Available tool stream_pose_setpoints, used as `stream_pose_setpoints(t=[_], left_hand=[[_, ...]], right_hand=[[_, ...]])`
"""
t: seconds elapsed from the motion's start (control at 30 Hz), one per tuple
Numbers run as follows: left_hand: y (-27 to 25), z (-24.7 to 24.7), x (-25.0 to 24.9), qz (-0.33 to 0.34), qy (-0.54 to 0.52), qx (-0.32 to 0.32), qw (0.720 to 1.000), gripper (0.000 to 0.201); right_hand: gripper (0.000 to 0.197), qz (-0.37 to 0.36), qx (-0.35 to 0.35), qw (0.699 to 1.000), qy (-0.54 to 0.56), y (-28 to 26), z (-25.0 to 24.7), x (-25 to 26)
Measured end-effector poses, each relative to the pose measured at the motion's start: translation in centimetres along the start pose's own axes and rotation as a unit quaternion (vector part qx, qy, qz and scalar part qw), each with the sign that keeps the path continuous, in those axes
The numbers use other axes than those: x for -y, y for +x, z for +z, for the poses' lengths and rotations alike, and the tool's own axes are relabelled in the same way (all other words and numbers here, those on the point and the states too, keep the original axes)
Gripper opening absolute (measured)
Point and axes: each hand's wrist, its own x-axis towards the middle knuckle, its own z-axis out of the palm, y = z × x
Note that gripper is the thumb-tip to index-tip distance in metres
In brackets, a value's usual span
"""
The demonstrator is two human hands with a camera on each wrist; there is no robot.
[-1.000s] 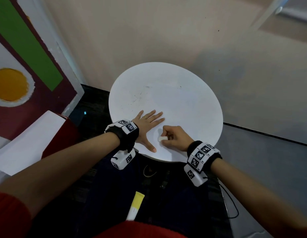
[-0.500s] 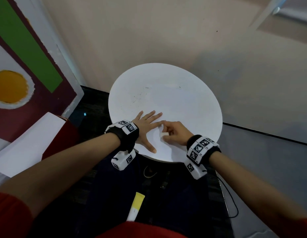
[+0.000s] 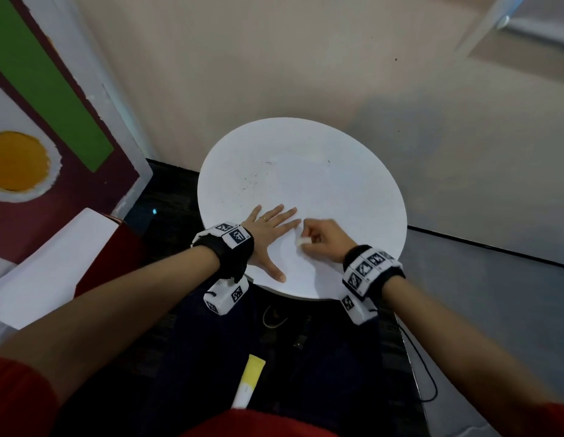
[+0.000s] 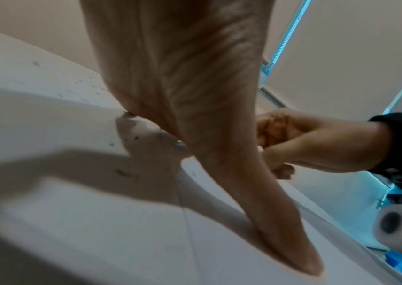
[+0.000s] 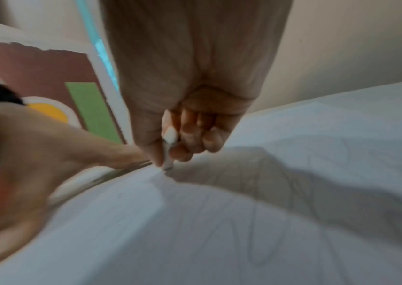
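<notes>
My left hand (image 3: 269, 230) lies flat with spread fingers on a white sheet (image 5: 219, 221) that covers the near part of the round white table (image 3: 305, 165). Faint pencil scribbles show on the sheet in the right wrist view. Just to its right, my right hand (image 3: 310, 238) pinches a small white eraser (image 3: 303, 242) between thumb and curled fingers. The eraser (image 5: 169, 148) has its lower tip pressed on the sheet, close to the left hand's fingertips. The left wrist view shows my left hand (image 4: 195, 96) from below and my right hand (image 4: 305, 142) beyond the thumb.
Dark specks (image 3: 252, 181) are scattered over the table's left half. A painted panel (image 3: 38, 121) leans at the left, with a white and red box (image 3: 53, 269) below it. A yellow and white tube (image 3: 247, 383) lies on my lap. A wall stands right behind the table.
My right hand has slid the eraser a little away from me, up toward the left hand's fingertips. The left hand has stayed flat in place.
</notes>
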Motion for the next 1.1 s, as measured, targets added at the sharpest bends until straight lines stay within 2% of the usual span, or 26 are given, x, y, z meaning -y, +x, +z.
stream_pose_setpoints(t=[0.03, 0.07, 0.13, 0.17, 0.2, 0.23, 0.3, 0.33, 0.37, 0.43, 0.47, 0.5, 0.53, 0.6, 0.63, 0.7, 0.77, 0.83, 0.87, 0.9, 0.97, 1.03, 1.07, 1.1], left_hand=[[-0.1, 0.1, 0.0, -0.003, -0.005, 0.000, 1.000, 0.140], [-0.1, 0.0, 0.0, -0.007, -0.007, 0.002, 1.000, 0.142], [0.0, 0.2, 0.0, -0.009, -0.005, 0.000, 1.000, 0.143], [0.0, 0.2, 0.1, -0.008, -0.005, -0.003, 1.000, 0.144], [-0.1, 0.1, 0.1, -0.005, -0.005, -0.005, 1.000, 0.143], [0.0, 0.1, 0.1, -0.002, -0.006, -0.009, 1.000, 0.143], [-0.1, 0.0, 0.0, -0.004, -0.011, -0.008, 1.000, 0.143], [-0.1, 0.0, -0.1, -0.006, -0.012, -0.008, 1.000, 0.143], [-0.1, 0.0, -0.1, -0.007, -0.012, -0.008, 1.000, 0.143], [-0.2, 0.0, -0.1, -0.007, -0.010, -0.009, 1.000, 0.144], [-0.3, -0.1, 0.0, -0.006, -0.008, -0.007, 1.000, 0.144], [-0.3, -0.3, 0.0, -0.003, -0.008, -0.001, 1.000, 0.143], [-0.4, -0.3, -0.1, 0.000, -0.011, 0.005, 1.000, 0.143], [-0.5, -0.3, -0.6, 0.002, -0.008, 0.010, 1.000, 0.138], [-0.6, -0.2, -1.3, 0.005, 0.001, 0.004, 1.000, 0.130], [-0.6, 0.5, -3.5, 0.027, -0.001, -0.029, 0.999, 0.101], [-0.6, 1.8, -6.4, 0.084, -0.020, -0.034, 0.996, 0.075], [-0.9, 3.3, -8.6, 0.142, -0.013, -0.014, 0.990, 0.065], [-1.1, 3.9, -8.9, 0.145, 0.003, -0.013, 0.989, 0.064], [-1.2, 4.3, -8.8, 0.123, 0.009, -0.019, 0.992, 0.063], [-1.6, 4.3, -7.8, 0.001, -0.033, -0.047, 0.998, 0.063], [-2.1, 3.6, -6.4, -0.171, -0.071, -0.067, 0.980, 0.067], [-2.2, 3.0, -5.6, -0.236, -0.083, -0.069, 0.966, 0.069], [-2.2, 2.4, -4.9, -0.271, -0.086, -0.072, 0.956, 0.072]], right_hand=[[0.027, 0.007, -0.021, 1.000, 0.001, 0.3, -0.1, -0.1], [0.026, 0.009, -0.003, 1.000, 0.003, 0.3, -0.1, -0.2], [0.027, 0.001, 0.114, 0.994, 0.005, -0.3, 0.3, -0.4], [0.028, 0.002, 0.149, 0.989, 0.002, -0.4, 0.2, -0.3], [0.029, 0.008, 0.146, 0.989, 0.003, -0.1, -0.2, -0.2], [0.029, 0.013, 0.110, 0.994, 0.011, 0.7, -0.6, -0.3], [0.028, 0.010, -0.010, 1.000, -0.003, 1.7, -0.8, -0.1], [0.027, 0.009, -0.037, 0.999, -0.007, 1.8, -0.7, -0.1], [0.027, 0.007, -0.019, 1.000, -0.001, 1.6, -0.5, -0.3], [0.026, 0.005, 0.093, 0.996, 0.015, 0.4, 0.0, -0.4], [0.025, 0.009, 0.113, 0.993, 0.026, -0.1, -0.1, -0.5], [0.024, 0.019, 0.082, 0.995, 0.055, -0.4, -0.4, -0.9], [0.023, 0.035, 0.006, 0.994, 0.105, -0.4, -0.7, -1.3], [0.021, 0.074, -0.166, 0.965, 0.190, -0.3, -1.3, -2.4], [0.020, 0.091, -0.211, 0.949, 0.216, -0.2, -1.4, -3.0], [0.018, 0.104, -0.243, 0.933, 0.243, -0.3, -1.3, -4.0], [0.018, 0.098, -0.247, 0.928, 0.260, -0.4, -1.1, -4.5], [0.019, 0.086, -0.238, 0.931, 0.263, -0.5, -1.0, -4.7], [0.020, 0.081, -0.233, 0.934, 0.260, -0.5, -1.0, -4.8], [0.021, 0.076, -0.227, 0.935, 0.260, -0.5, -1.0, -4.9], [0.021, 0.066, -0.209, 0.941, 0.258, -0.7, -1.2, -5.1], [0.019, 0.067, -0.184, 0.951, 0.239, -0.8, -1.3, -5.2], [0.019, 0.070, -0.171, 0.956, 0.229, -0.7, -1.3, -5.1], [0.020, 0.072, -0.159, 0.959, 0.223, -0.7, -1.3, -4.9]])
